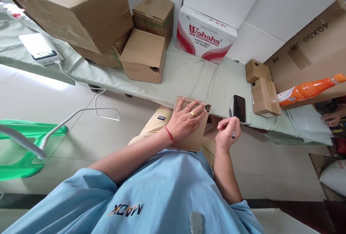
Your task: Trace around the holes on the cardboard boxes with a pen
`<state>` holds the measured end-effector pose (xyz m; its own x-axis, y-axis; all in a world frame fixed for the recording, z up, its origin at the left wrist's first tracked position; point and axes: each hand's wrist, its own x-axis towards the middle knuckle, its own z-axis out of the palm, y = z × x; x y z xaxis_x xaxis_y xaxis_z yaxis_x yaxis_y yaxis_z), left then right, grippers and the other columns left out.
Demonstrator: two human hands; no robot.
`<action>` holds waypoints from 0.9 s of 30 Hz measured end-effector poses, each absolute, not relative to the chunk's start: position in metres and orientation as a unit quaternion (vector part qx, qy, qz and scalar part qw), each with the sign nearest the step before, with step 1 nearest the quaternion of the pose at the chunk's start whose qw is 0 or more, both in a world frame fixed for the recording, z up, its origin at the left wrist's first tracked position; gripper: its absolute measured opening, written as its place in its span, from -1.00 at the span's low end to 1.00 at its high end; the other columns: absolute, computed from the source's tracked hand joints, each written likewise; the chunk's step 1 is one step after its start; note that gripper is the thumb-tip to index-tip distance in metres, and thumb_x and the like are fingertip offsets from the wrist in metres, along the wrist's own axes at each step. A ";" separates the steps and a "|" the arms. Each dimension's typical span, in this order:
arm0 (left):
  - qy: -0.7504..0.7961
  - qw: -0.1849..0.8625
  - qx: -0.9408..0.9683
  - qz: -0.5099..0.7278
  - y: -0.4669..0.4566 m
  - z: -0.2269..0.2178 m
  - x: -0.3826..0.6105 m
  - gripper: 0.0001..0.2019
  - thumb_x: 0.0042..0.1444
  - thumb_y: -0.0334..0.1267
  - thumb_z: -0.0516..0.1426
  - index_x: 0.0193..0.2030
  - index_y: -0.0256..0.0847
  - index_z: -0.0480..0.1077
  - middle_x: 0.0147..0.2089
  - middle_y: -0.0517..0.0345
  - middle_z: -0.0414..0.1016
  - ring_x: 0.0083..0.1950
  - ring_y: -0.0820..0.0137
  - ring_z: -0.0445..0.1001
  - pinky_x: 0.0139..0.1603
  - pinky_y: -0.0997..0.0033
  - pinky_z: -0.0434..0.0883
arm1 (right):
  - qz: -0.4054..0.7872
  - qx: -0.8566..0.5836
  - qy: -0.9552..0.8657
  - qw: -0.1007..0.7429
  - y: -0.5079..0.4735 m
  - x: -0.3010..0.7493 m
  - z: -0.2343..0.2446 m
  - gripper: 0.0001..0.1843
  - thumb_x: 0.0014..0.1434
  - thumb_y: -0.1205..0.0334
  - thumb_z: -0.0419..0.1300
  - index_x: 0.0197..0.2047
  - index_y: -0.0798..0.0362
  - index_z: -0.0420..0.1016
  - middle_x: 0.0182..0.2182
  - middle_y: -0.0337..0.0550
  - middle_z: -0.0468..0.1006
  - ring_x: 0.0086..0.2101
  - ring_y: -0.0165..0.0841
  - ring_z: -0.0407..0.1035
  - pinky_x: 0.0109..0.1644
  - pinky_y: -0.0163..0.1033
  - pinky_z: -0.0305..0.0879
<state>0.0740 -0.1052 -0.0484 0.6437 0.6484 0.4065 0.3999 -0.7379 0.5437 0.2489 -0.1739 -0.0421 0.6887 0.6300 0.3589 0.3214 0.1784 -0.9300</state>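
Note:
A small brown cardboard box (193,138) lies across my lap against the edge of the covered table. My left hand (186,118) rests flat on its face, fingers spread toward the far edge; a ring and a red string bracelet are on it. A torn dark patch (208,107) marks the box's far right corner. To the right of the box, apart from it, my right hand (227,132) is closed around a pen (233,135), whose dark end sticks out below the fingers. Just beyond that hand, a black phone (239,108) lies on the table.
Brown boxes (143,55) are stacked at the back left, beside a white-and-red Wahaba carton (205,35). Small boxes (266,97) and an orange bottle (310,90) are at right. A white power bank (40,48) trails a cable. A green stool (29,169) stands lower left.

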 end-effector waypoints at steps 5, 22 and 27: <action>0.296 0.192 0.889 0.290 -0.106 -0.046 0.071 -0.56 0.42 -0.34 0.10 0.35 0.00 0.53 0.54 -0.04 0.41 0.61 -0.12 0.27 0.64 -0.54 -0.31 | 0.260 -0.548 -0.388 0.694 -0.170 0.241 -0.037 -0.54 0.45 -0.25 0.08 0.14 -0.06 0.34 -0.30 -0.20 0.61 -0.48 -0.40 0.32 -0.46 -0.29 0.23; 0.309 0.210 0.886 0.275 -0.104 -0.042 0.072 -0.47 0.43 -0.22 0.08 0.49 -0.18 0.39 0.58 -0.21 0.32 0.63 -0.15 0.25 0.65 -0.46 -0.31 | 0.123 -0.640 -0.431 0.624 -0.150 0.217 -0.047 -0.89 0.29 0.13 0.17 -0.18 -0.05 0.45 -0.48 -0.29 0.55 -0.43 -0.35 0.48 -0.23 -0.20 0.47; 0.310 0.201 0.889 0.271 -0.104 -0.042 0.071 -0.48 0.43 -0.22 0.08 0.49 -0.17 0.39 0.59 -0.19 0.31 0.63 -0.14 0.25 0.65 -0.46 -0.32 | 0.135 -0.646 -0.435 0.613 -0.147 0.220 -0.047 -0.86 0.31 0.10 0.17 -0.15 -0.05 0.45 -0.44 -0.27 0.58 -0.40 -0.34 0.52 -0.21 -0.20 0.49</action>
